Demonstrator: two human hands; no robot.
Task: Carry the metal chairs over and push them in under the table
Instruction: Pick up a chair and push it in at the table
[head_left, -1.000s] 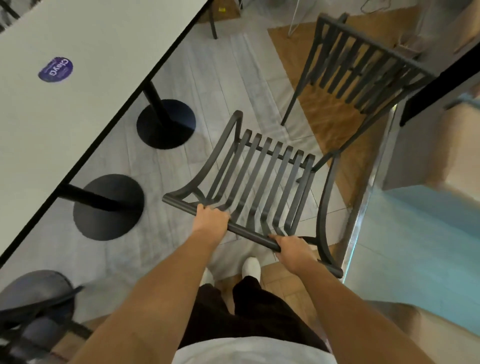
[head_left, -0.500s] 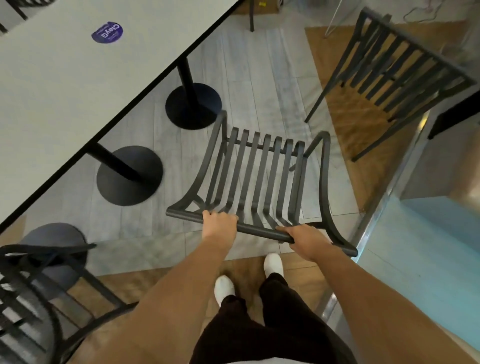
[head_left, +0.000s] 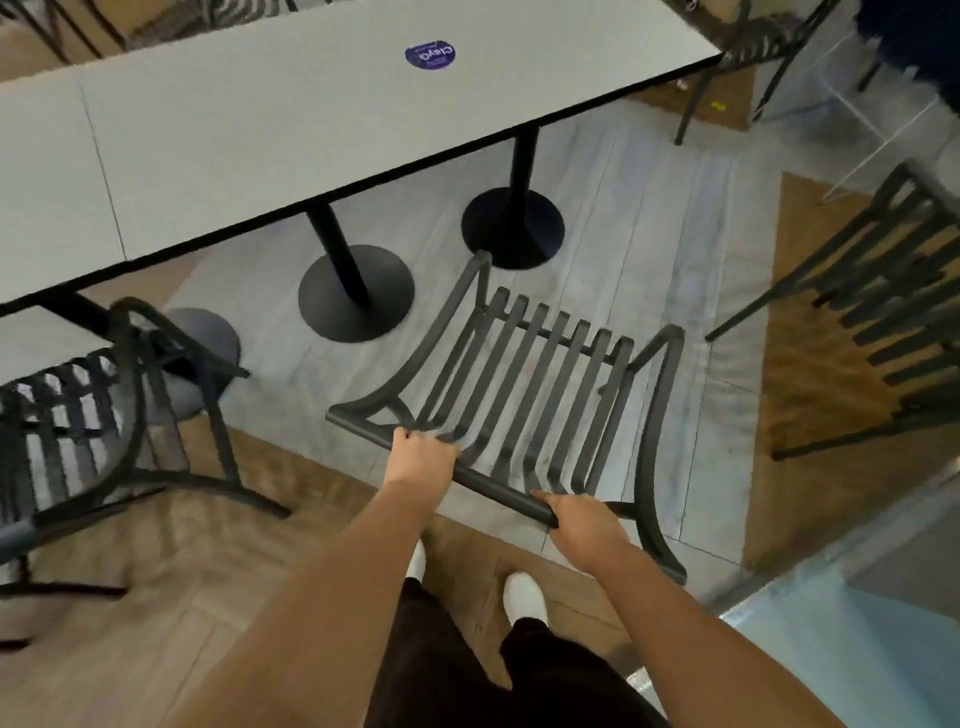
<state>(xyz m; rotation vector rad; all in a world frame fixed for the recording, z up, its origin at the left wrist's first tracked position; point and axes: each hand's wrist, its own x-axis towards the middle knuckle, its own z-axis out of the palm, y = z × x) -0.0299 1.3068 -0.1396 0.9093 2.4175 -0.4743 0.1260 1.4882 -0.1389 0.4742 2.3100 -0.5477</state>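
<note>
A black slatted metal chair is right in front of me, its seat facing the table. My left hand and my right hand both grip the top rail of its backrest. The long white table runs across the upper left on black pedestal legs with round bases. A second metal chair stands at the left, partly under the table. A third one stands at the right on the wooden floor.
A purple round sticker lies on the tabletop. More chair legs show at the table's far end. A pale blue glass panel runs along my lower right. My white shoes stand behind the held chair.
The view has swung left and the held chair has turned with it toward the table. The left chair has come into view, and the right chair has slid toward the frame's edge.
</note>
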